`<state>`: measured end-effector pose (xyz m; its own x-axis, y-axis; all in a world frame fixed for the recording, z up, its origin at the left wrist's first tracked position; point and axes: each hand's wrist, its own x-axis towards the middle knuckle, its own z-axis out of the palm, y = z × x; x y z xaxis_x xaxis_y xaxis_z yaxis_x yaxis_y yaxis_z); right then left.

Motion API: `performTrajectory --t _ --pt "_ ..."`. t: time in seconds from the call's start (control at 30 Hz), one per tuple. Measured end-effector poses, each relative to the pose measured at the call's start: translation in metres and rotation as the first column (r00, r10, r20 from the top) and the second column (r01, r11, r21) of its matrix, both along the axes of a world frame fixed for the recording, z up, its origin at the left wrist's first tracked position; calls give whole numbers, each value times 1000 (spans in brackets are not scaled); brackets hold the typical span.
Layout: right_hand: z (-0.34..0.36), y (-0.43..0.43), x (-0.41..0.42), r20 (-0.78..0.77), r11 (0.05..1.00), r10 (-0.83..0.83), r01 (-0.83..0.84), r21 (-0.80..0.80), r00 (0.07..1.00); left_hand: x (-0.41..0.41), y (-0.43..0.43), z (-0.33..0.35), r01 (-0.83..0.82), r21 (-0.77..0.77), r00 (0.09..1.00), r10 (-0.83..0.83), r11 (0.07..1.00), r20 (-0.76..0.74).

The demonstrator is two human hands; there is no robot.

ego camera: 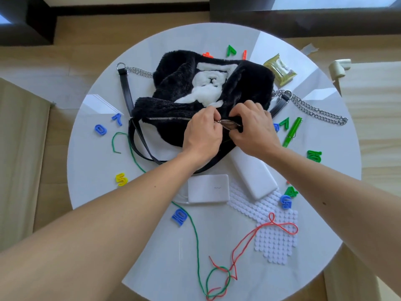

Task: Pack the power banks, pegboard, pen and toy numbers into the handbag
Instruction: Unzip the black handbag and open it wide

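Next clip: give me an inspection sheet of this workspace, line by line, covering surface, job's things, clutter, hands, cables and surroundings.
Surface: round glossy white table, crowded.
Job's things: black furry handbag with white patch, zip partly open; two white rectangular power banks, the second partly on the white dotted pegboard; green pen; coloured plastic toy numbers scattered, such as a blue one. All still outside the bag.
Clutter: gold foil packet; green string and red string.
Hands: left hand and right hand both pinch at the zip.
Cables: a thin white one beside the first power bank, barely visible.
Surroundings: wooden floor; dark frame along the top.
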<state>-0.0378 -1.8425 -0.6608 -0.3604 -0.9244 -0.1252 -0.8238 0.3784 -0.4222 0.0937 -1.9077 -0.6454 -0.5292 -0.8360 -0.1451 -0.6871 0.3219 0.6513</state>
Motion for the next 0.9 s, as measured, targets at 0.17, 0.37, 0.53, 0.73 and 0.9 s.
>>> performTrajectory --t 0.17,0.37,0.53,0.73,0.9 --pt "4 -3 17 -114 992 94 -102 -71 989 10 -12 6 77 3 993 -76 997 -87" --pt "7 -7 18 -171 994 62 -77 -83 983 31 -35 11 125 -116 992 -127 985 -12" --pt "11 -5 13 -148 999 8 -14 -44 989 72 -62 8 75 -176 996 -67 982 50" --pt "11 -8 11 -145 999 -19 14 -34 989 116 -92 6 -19 -182 990 44 983 134" --pt "12 -10 11 -156 1000 -11 9 -12 988 137 -104 2 -6 -192 982 42 981 183"
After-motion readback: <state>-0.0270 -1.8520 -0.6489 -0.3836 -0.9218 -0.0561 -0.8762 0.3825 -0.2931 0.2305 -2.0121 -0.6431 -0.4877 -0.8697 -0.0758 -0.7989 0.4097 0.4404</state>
